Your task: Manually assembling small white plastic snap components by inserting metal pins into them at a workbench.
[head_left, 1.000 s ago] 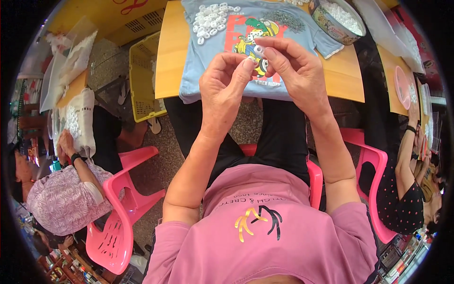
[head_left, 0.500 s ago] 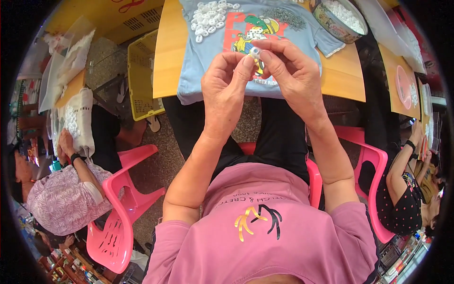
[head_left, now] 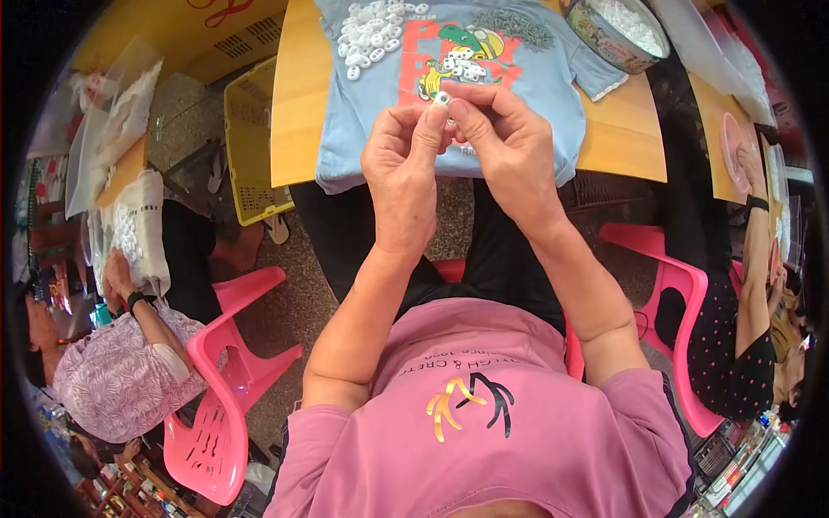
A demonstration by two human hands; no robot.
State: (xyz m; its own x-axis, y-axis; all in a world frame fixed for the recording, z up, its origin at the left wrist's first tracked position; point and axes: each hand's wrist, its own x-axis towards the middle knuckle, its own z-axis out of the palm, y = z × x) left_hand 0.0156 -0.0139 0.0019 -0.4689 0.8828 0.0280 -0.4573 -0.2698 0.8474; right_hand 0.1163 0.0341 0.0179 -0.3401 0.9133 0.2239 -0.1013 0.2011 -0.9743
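Above the near part of a light blue T-shirt (head_left: 354,129), both my hands meet at a small white plastic piece (head_left: 442,99) with a dark spot in it. My left hand (head_left: 404,164) pinches it between thumb and fingers; my right hand (head_left: 509,147) pinches it from the other side. A small group of white pieces with dark spots (head_left: 464,66) lies on the shirt just beyond my fingers. Farther left is a heap of white oval pieces with holes (head_left: 373,34). Small grey metal parts (head_left: 518,30) form a pile at the far right of the shirt.
The shirt covers a wooden table (head_left: 626,138). A round tin (head_left: 617,34) of white pieces stands at its far right. On the floor to the left is a yellow basket (head_left: 249,147). Pink chairs (head_left: 211,432) flank me, and people work at tables on both sides.
Both hands, still pinching the white piece, have shifted slightly left and nearer, uncovering the group of spotted pieces. At right, a co-worker's arm has reached toward a pink tray.
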